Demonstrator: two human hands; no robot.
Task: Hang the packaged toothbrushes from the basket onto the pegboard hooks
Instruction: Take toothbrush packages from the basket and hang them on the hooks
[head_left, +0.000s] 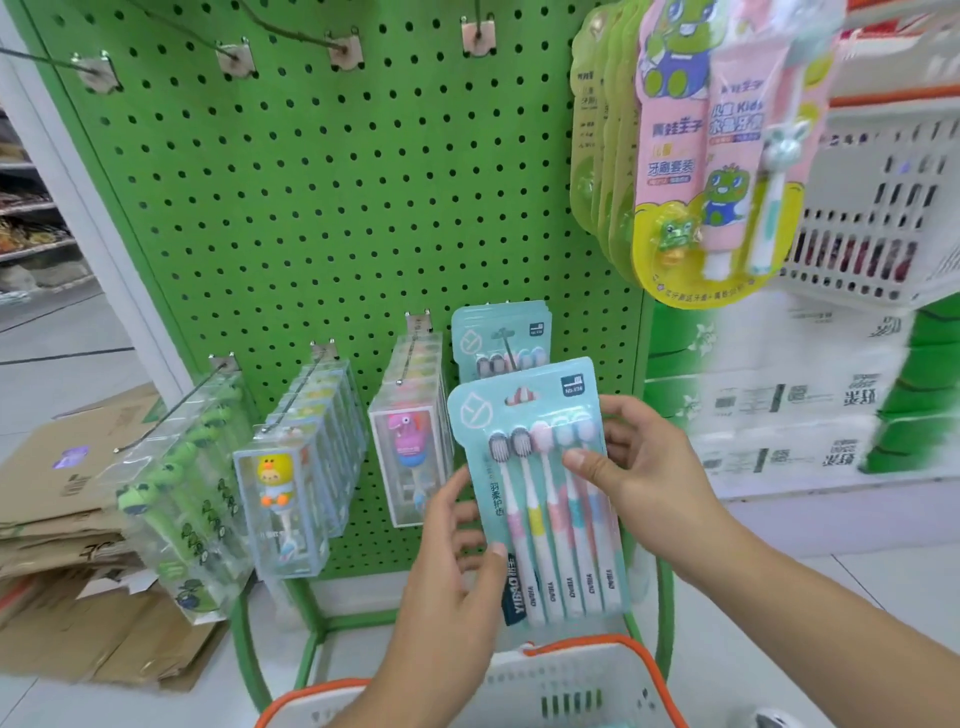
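Basket at the bottom edge, a five-brush pack held up before the pegboard.

The white basket (566, 686) with its orange rim lay nearest, right under the hands; what it held could not be made out. Above it the left hand (452, 561) pinched the teal toothbrush pack (545, 499) at its lower left edge, thumb on the front, while the right hand (639, 467) grasped the pack's right side, thumb pressed across the brush necks. The pack was tilted, its hang hole (521, 396) just below and in front of the hook (506, 343) that already carried matching packs (498, 338) on the green pegboard (337, 208). The step in hand looked like lining up for hanging; the next move would likely call for raising the pack, squaring it and threading the hole over the hook's tip.
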